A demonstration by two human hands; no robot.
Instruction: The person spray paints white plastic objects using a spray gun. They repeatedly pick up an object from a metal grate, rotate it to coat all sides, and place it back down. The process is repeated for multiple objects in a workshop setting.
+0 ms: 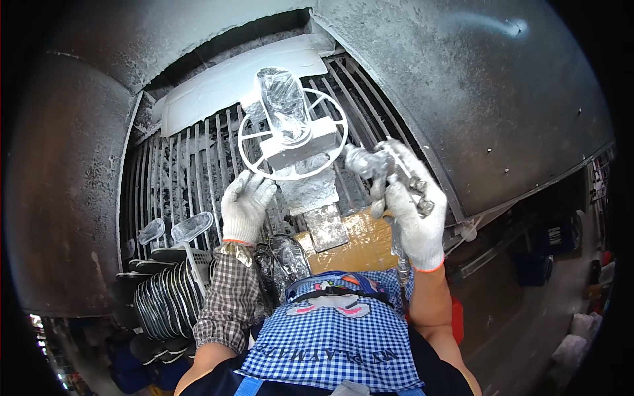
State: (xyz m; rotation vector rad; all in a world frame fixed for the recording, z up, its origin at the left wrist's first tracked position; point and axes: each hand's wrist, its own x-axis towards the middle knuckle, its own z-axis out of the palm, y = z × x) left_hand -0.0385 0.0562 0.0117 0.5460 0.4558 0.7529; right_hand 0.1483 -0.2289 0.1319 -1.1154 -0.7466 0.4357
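My left hand, in a white glove, grips the lower left rim of a round white wheel stand. On the stand's middle block sits a shiny clear shoe-shaped piece, pointing away from me. My right hand, also gloved, is closed around the handle of a metal spray gun. The gun's nozzle points left toward the stand, a short way from it. A hose runs down from the gun past my wrist.
A paint-crusted metal grille forms the booth floor, with curved grey hood walls around it. A white panel lies at the back. Dark shoe soles stand in a rack at lower left, with two clear pieces above them.
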